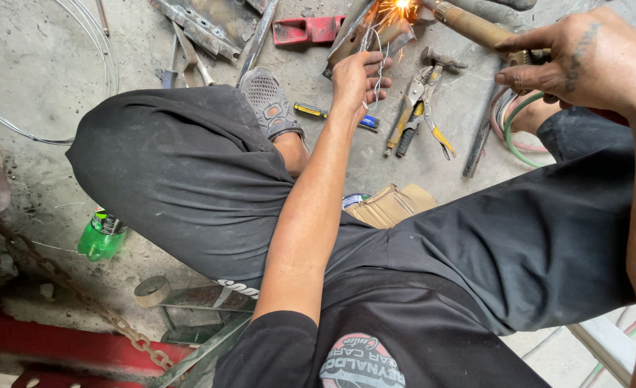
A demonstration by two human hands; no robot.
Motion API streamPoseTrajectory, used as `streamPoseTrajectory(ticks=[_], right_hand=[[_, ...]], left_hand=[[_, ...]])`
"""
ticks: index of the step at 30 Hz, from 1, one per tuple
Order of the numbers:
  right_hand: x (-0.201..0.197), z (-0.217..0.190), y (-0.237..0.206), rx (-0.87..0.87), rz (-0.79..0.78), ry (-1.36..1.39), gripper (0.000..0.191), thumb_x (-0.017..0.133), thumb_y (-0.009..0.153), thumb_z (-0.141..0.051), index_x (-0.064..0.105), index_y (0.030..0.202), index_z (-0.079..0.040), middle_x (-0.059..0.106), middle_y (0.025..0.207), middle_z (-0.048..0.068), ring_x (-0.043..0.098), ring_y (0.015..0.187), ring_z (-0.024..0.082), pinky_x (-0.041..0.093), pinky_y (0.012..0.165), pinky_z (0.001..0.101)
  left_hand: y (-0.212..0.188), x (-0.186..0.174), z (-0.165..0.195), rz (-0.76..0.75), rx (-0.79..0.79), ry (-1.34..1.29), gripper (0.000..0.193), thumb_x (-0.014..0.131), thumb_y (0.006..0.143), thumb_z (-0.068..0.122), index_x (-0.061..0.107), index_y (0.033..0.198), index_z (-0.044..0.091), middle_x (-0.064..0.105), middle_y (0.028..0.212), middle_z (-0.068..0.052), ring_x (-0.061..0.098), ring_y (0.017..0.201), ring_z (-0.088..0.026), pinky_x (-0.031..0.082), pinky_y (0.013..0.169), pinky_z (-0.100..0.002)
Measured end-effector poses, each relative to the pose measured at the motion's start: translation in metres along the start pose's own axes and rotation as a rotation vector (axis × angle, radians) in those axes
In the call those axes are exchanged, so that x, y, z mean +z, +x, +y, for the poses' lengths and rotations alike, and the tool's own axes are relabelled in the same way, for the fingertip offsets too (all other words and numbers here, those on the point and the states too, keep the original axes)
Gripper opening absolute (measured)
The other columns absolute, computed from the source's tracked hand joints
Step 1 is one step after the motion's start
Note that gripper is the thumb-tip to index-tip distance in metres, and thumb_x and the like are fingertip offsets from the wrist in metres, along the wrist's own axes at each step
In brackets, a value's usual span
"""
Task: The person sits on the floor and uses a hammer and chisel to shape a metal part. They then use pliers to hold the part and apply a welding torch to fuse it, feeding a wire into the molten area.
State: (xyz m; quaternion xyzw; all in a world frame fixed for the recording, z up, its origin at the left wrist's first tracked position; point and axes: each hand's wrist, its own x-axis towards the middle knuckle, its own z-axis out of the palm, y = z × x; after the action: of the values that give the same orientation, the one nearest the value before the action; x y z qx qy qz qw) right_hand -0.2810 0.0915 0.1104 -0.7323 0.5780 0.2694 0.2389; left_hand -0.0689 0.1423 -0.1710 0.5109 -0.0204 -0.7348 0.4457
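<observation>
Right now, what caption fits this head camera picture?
Left hand feeds thin wire while right hand aims torch at sparking metal.

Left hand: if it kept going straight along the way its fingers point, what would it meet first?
Probably the angled metal piece where the sparks fly; the left hand, holding thin wire, points up toward it. Depth is unclear.

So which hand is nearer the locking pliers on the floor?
Left. The left hand, holding thin wire, is just beside the locking pliers; the right hand grips the torch farther off.
</observation>
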Motion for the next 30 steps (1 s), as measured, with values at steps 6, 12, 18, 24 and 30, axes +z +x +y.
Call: streamPoseTrajectory(ticks=[6,12,18,24,30], right_hand=[[-0.0014,-0.0024,-0.0013,0.015,-0.01,0.027,0.048,0.076,0.094,-0.037,0.072,0.138,-0.018,0.074,0.07,0.017,0.072,0.058,0.023,0.058,0.057,0.0347],[-0.0013,-0.0006,-0.0007,0.008,-0.008,0.027,0.048,0.076,0.094,-0.037,0.072,0.138,-0.017,0.074,0.07,0.017,0.072,0.058,0.023,0.057,0.058,0.0349],[0.001,0.0022,-0.0001,-0.009,0.012,0.051,0.048,0.076,0.094,-0.037,0.073,0.138,-0.017,0.074,0.069,0.016,0.072,0.058,0.023,0.057,0.057,0.0348],[0.0026,0.0018,0.0004,0.023,0.017,0.037,0.048,0.077,0.094,-0.037,0.072,0.137,-0.015,0.074,0.071,0.016,0.072,0.06,0.024,0.057,0.057,0.0356],[0.0006,-0.0003,0.0009,0.013,0.001,0.014,0.047,0.076,0.095,-0.037,0.072,0.137,-0.016,0.074,0.07,0.016,0.072,0.06,0.022,0.057,0.057,0.0345]], left_hand=[[-0.0011,0.0,0.0006,0.003,0.005,-0.001,0.038,0.052,0.091,0.021,0.064,0.115,-0.006,0.075,0.103,-0.019,0.067,0.063,-0.022,0.053,0.046,-0.033],[-0.0032,0.002,0.0025,0.006,-0.008,0.003,0.037,0.054,0.091,0.02,0.065,0.114,-0.006,0.075,0.102,-0.019,0.067,0.063,-0.022,0.053,0.046,-0.033],[-0.0044,0.0022,0.0029,0.003,-0.001,0.01,0.037,0.053,0.091,0.02,0.065,0.115,-0.006,0.075,0.102,-0.018,0.067,0.063,-0.022,0.053,0.046,-0.033],[-0.0047,0.0037,0.004,0.012,0.01,0.035,0.039,0.051,0.092,0.019,0.064,0.116,-0.007,0.075,0.102,-0.019,0.067,0.063,-0.021,0.053,0.045,-0.032],[-0.0068,0.0043,0.0048,0.015,0.013,0.029,0.039,0.051,0.092,0.019,0.064,0.117,-0.008,0.075,0.102,-0.019,0.067,0.063,-0.021,0.053,0.045,-0.032]])
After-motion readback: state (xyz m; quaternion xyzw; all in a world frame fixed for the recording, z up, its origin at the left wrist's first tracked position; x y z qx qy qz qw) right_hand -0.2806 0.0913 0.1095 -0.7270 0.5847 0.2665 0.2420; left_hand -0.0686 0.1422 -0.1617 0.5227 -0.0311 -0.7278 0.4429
